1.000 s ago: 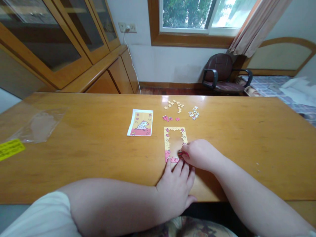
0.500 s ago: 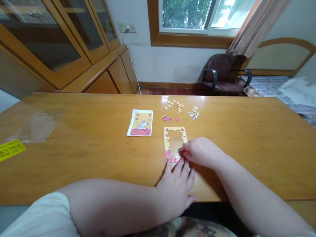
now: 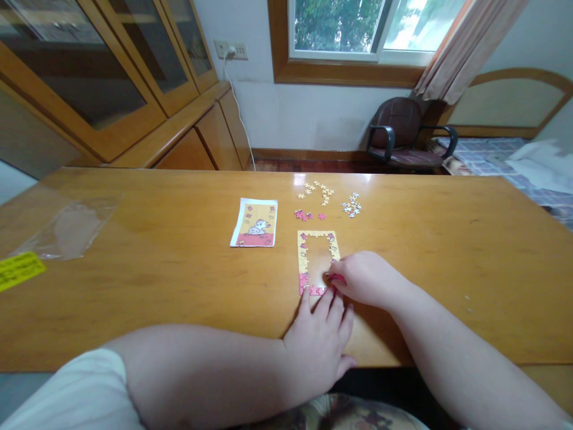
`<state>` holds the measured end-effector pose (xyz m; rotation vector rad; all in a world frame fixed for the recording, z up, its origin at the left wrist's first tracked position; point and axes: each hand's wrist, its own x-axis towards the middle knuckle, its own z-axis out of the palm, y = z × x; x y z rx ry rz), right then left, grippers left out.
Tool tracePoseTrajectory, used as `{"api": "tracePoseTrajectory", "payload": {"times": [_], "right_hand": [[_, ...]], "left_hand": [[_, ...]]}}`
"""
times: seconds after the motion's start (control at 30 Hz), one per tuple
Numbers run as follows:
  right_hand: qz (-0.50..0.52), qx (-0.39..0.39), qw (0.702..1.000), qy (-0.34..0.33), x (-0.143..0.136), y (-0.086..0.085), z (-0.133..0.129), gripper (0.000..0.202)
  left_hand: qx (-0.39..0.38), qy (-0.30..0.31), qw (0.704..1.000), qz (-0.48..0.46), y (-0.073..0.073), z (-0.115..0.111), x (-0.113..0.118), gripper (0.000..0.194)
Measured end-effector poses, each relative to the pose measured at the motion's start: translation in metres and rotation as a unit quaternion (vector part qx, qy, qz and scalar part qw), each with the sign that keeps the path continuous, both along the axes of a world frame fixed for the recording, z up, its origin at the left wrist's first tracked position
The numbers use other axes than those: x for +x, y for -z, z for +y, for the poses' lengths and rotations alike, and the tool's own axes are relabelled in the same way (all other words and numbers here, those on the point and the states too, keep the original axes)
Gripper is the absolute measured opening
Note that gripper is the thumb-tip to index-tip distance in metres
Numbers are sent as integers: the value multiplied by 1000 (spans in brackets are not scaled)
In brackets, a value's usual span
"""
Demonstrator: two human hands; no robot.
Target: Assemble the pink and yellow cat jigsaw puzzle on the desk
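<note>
A rectangular puzzle frame of joined edge pieces, yellow above and pink below, lies before me with bare table inside it. My left hand is flat with fingers spread, its fingertips on the frame's bottom pink edge. At the frame's lower right, my right hand is pinched on a pink puzzle piece, partly hidden by the fingers. That corner of the frame is covered by my hands. Beyond the frame lie loose pink pieces, yellow pieces and whitish pieces.
A picture sheet with a white cartoon animal lies left of the frame. Farther left are a clear plastic bag and a yellow label. The wooden table ends near my body. An office chair stands beyond it.
My right hand has shifted very slightly at the frame's lower right, still pinching the pink piece. The left hand stays in place.
</note>
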<state>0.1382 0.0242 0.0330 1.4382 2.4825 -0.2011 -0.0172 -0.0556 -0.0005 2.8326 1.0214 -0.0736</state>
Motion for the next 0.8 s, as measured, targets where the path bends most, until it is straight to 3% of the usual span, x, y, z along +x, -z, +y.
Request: {"api": "tracePoseTrajectory", "payload": {"times": [0.8], "right_hand": [[8, 2, 1000, 24, 2, 5, 3, 28]], "left_hand": [[-2, -2, 1000, -8, 3, -1, 0, 71]]}}
